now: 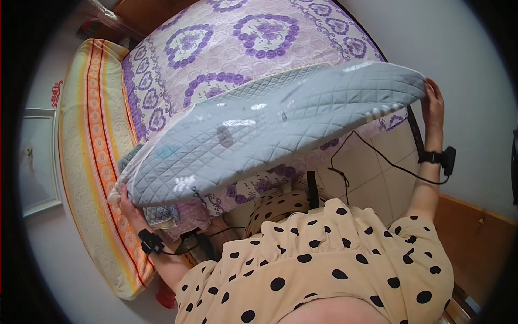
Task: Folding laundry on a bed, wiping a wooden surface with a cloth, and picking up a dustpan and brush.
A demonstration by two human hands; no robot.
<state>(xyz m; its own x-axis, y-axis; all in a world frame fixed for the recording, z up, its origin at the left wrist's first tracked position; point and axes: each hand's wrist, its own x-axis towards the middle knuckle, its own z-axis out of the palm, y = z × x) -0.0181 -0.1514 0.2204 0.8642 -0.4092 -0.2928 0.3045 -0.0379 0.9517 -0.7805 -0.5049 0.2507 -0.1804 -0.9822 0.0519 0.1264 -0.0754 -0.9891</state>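
A quilted light-blue cloth cover (259, 129) with a diamond stitch pattern stretches between my two hands over the near part of the bed. It has a pale edging and a few printed motifs. At its lower left corner my left hand (130, 207) grips the edge and some bunched whitish material. My right hand (434, 101) grips the opposite end, at the upper right, with the fingers partly behind the cloth. Part of the quilted fabric lies lower on the bed behind the raised edge. What lies under the cover is hidden.
The bed carries a purple rose-patterned sheet (267, 34). A yellow and orange striped fabric-covered headboard (97, 121) stands on the left, beside a framed picture (40, 158). Floor tiles (372, 182) and a wooden panel (477, 231) are at the right. Black cables (380, 152) run from wrist-worn devices.
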